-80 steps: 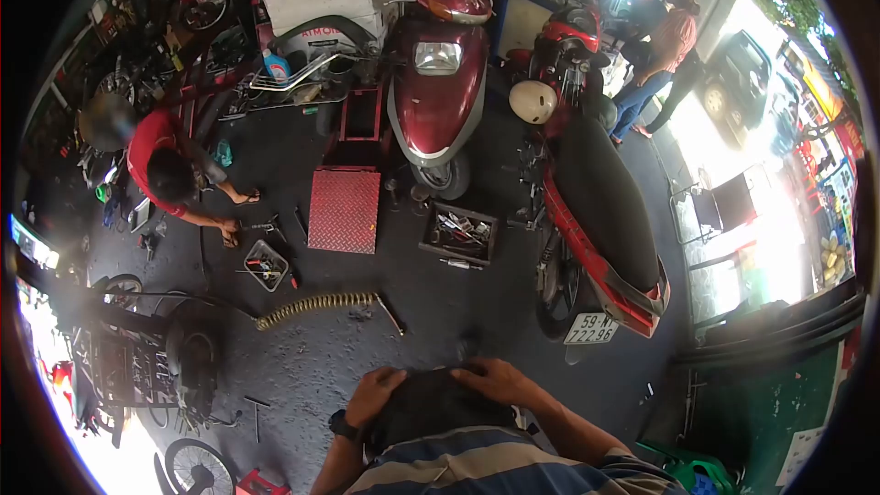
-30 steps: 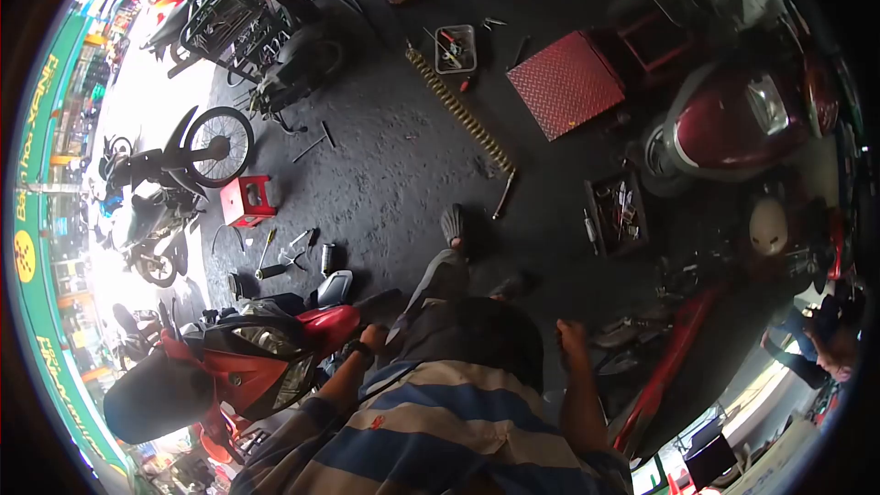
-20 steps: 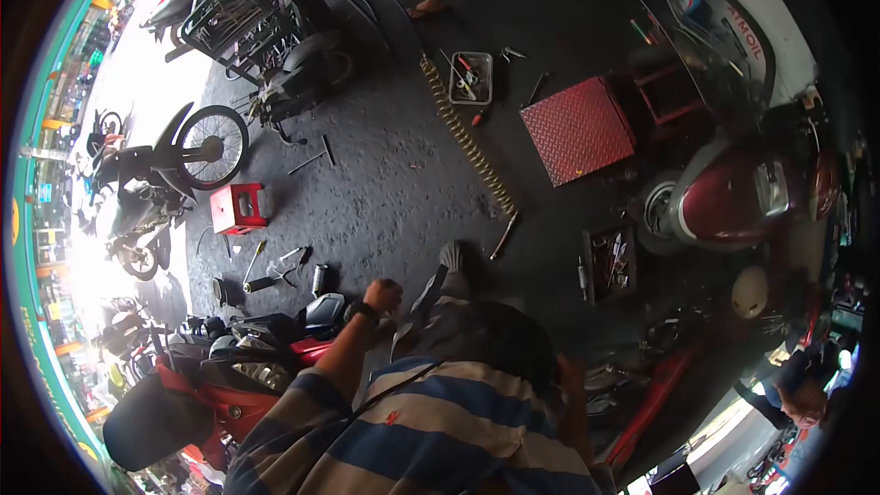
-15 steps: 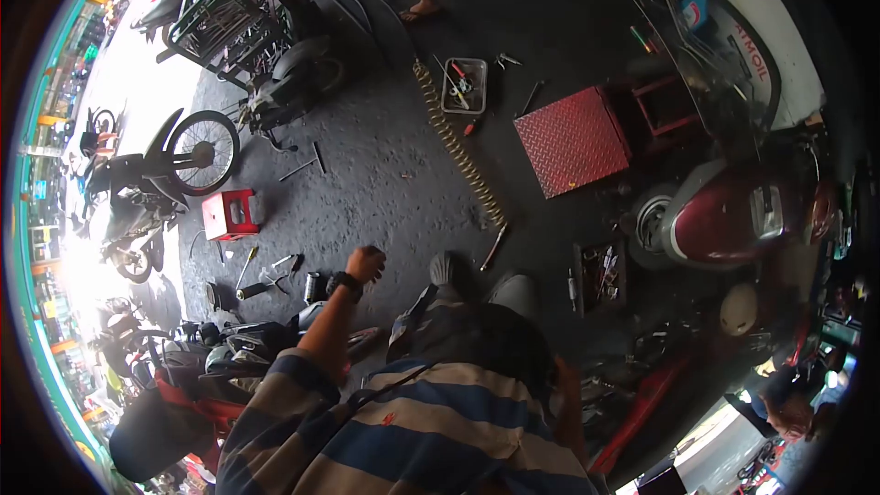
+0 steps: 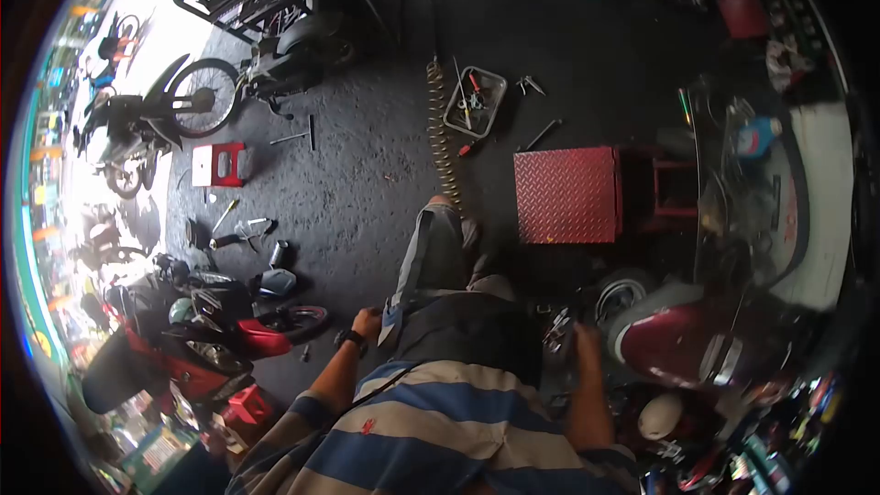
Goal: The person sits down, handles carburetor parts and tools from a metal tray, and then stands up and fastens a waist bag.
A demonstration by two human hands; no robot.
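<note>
My left hand [image 5: 368, 323], with a dark watch on its wrist, hangs beside my grey trouser leg [image 5: 431, 252]. Its fingers look loosely curled, and nothing shows in them. On the other side, my right hand [image 5: 587, 341] is low by my hip and smeared by motion, so its fingers are unclear. Close to it lie metal tools [image 5: 555, 328] in a dark tray, partly hidden. The dark red scooter [image 5: 687, 339] stands just right of that hand. Left of my left hand is a red and black motorcycle [image 5: 266, 330].
Ahead, a yellow coiled air hose [image 5: 440, 128] runs along the dark floor beside a tool basket [image 5: 500, 110]. A red tread-plate platform [image 5: 566, 195] stands to the right. At left are a red stool [image 5: 226, 165], a T-handle wrench [image 5: 311, 133] and a parked motorcycle [image 5: 206, 99].
My view has shifted and turned, with one leg now forward near the hose. My left hand has dropped back to my side; my right hand has come into clearer view near the scooter.
</note>
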